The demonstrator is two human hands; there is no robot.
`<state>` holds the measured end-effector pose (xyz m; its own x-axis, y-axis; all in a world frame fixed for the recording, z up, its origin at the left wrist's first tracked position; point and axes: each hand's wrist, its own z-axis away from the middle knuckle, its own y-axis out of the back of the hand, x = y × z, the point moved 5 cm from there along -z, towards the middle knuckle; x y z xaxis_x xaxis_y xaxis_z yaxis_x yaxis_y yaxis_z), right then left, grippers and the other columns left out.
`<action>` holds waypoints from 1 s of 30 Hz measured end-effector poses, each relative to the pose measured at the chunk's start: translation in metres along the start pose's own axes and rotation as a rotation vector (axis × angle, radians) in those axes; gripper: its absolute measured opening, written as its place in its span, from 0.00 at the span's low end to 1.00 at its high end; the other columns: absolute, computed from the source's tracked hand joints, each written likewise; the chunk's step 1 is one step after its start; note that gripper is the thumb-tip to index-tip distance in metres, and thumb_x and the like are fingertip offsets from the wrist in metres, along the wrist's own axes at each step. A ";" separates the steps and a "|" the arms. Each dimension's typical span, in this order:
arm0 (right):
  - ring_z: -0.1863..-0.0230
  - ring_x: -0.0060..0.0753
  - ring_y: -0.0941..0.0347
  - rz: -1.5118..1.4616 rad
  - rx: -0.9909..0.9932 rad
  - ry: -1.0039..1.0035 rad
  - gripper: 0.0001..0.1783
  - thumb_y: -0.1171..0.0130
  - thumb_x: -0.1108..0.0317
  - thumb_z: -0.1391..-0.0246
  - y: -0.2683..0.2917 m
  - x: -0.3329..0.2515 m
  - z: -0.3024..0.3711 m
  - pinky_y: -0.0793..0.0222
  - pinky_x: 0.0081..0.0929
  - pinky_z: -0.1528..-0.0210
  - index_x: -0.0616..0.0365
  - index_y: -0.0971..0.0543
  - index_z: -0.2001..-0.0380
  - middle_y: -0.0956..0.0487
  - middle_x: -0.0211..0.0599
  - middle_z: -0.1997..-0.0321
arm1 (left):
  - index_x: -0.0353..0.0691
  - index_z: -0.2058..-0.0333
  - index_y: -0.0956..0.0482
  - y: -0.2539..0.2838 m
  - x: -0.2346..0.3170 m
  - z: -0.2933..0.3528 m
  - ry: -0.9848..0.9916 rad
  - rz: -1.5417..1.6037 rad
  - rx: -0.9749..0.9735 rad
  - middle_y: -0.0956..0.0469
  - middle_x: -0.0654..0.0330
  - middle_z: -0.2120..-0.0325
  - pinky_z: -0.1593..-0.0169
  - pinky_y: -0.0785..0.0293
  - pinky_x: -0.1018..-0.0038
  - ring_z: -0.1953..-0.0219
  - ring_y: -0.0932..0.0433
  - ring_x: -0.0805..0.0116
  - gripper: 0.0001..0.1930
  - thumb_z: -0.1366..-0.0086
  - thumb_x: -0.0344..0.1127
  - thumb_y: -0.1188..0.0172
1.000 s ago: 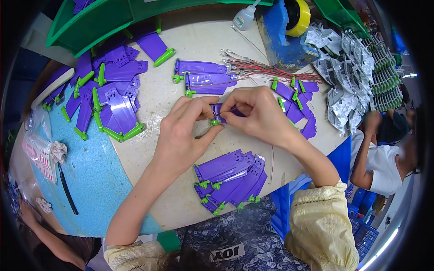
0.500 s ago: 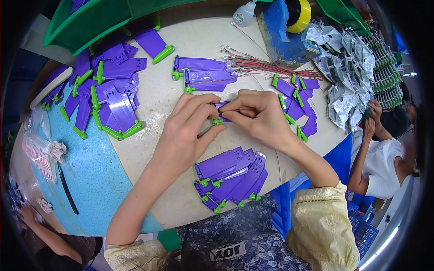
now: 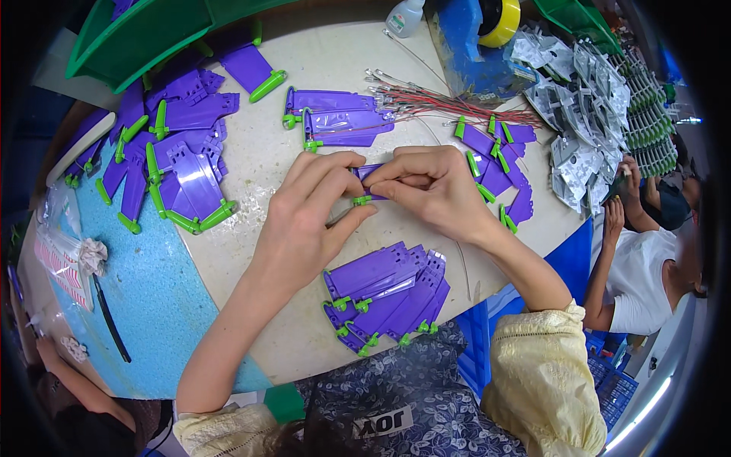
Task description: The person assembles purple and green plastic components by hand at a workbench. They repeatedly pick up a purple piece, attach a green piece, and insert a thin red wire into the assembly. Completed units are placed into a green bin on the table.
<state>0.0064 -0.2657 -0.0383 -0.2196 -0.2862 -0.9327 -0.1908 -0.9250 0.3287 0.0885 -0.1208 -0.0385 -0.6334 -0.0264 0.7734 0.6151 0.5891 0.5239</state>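
Between my hands, at the middle of the table, is a purple plastic panel with a green end (image 3: pixel 361 201), mostly covered by my fingers. My left hand (image 3: pixel 312 206) grips its left side with curled fingers. On its right side my right hand (image 3: pixel 430 186) pinches it between thumb and fingers; any small part in that pinch is hidden. Beyond my hands lie two purple panels with green ends (image 3: pixel 346 128), thin wires running from them. Closer to me, several more purple panels (image 3: pixel 388 293) are fanned out in an overlapping pile.
Wires with red leads (image 3: pixel 449 105) lie at the back beside a blue tape dispenser (image 3: pixel 476 65). Grey parts (image 3: pixel 575 114) are heaped at right, purple-green pieces (image 3: pixel 190 179) at left. A green bin (image 3: pixel 137 42), white bottle (image 3: pixel 405 17) and black tool (image 3: pixel 111 318) sit around. Other people work at both sides.
The view has shifted slightly. Both hands stay together on the purple panel, with only small finger movements. At left, the other person's arm has moved a little.
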 end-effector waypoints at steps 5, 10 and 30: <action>0.78 0.12 0.40 0.091 -0.025 0.056 0.05 0.35 0.79 0.49 -0.002 -0.003 0.000 0.49 0.18 0.78 0.64 0.15 0.67 0.28 0.26 0.77 | 0.34 0.68 0.26 -0.001 0.002 0.000 -0.021 -0.036 -0.015 0.21 0.53 0.55 0.53 0.26 0.64 0.55 0.23 0.54 0.16 0.52 0.24 0.27; 0.79 0.25 0.33 0.213 -0.052 0.224 0.06 0.36 0.77 0.52 -0.004 -0.013 0.002 0.39 0.27 0.77 0.64 0.16 0.68 0.25 0.36 0.78 | 0.32 0.67 0.28 -0.003 -0.004 0.001 0.089 0.142 0.007 0.25 0.49 0.56 0.56 0.26 0.62 0.57 0.24 0.51 0.17 0.52 0.23 0.29; 0.78 0.23 0.31 0.485 0.308 0.069 0.03 0.36 0.79 0.53 0.029 -0.013 -0.011 0.38 0.25 0.74 0.66 0.18 0.72 0.19 0.39 0.75 | 0.37 0.75 0.21 0.004 0.005 -0.011 -0.228 -0.255 -0.095 0.22 0.60 0.65 0.64 0.25 0.68 0.64 0.26 0.62 0.14 0.56 0.36 0.25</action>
<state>0.0145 -0.2915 -0.0188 -0.2908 -0.6842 -0.6688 -0.3559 -0.5715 0.7394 0.0930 -0.1280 -0.0286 -0.8544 0.0245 0.5191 0.4576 0.5088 0.7292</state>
